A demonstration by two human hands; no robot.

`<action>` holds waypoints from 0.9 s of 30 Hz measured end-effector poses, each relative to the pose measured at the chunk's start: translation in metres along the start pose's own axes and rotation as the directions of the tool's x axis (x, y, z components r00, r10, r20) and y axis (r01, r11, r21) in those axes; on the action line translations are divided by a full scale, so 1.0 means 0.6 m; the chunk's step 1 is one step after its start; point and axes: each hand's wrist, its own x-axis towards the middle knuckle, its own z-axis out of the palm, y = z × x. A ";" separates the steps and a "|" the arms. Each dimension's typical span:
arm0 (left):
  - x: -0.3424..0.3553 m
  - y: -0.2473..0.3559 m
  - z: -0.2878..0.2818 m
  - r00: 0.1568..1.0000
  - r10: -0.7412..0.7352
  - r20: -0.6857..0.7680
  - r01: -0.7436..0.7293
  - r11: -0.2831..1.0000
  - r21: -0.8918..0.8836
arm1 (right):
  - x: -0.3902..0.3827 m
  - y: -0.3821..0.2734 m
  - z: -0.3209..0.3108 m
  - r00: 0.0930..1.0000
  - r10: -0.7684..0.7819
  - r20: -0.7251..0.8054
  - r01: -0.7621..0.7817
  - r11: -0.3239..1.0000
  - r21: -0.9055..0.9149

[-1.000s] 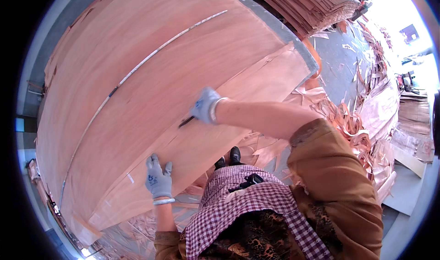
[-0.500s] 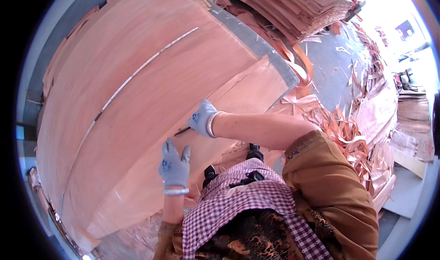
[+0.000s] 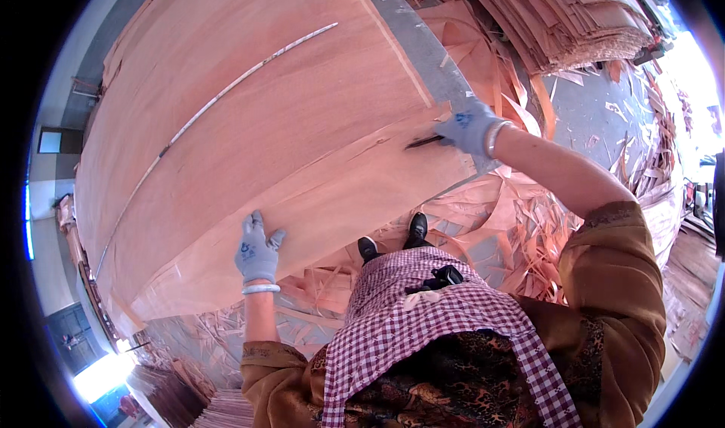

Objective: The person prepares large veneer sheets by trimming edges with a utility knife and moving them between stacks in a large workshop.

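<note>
Thin reddish wood veneer sheets (image 3: 302, 118) lie spread over a wide table. My left hand (image 3: 257, 253), in a grey glove, rests on the near part with fingers stretched out and thumb apart. At the right end of the veneer, my gloved right hand (image 3: 470, 128) is closed on a slim dark knife (image 3: 424, 142), its blade pointing left over the sheet. Between the hands runs a long edge or seam, with a paler veneer band (image 3: 362, 183) on my side of it. The knife's handle is hidden in my fist.
A long thin white stick (image 3: 215, 102) with dark marks lies across the veneer. The grey table edge (image 3: 423, 43) shows at the far right. Beyond it stands a veneer stack (image 3: 559, 20). Veneer scraps (image 3: 521, 232) litter the floor near my shoes (image 3: 415, 230).
My right hand has moved right and away with the knife, from the middle to the veneer's right end. My left hand has shifted slightly left and stays open. My view has shifted too.
</note>
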 end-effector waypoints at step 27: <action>-0.004 0.029 -0.016 0.989 -0.146 0.018 0.147 0.972 -0.181 | 0.048 0.026 -0.069 0.860 0.381 -0.340 -0.196 0.861 0.470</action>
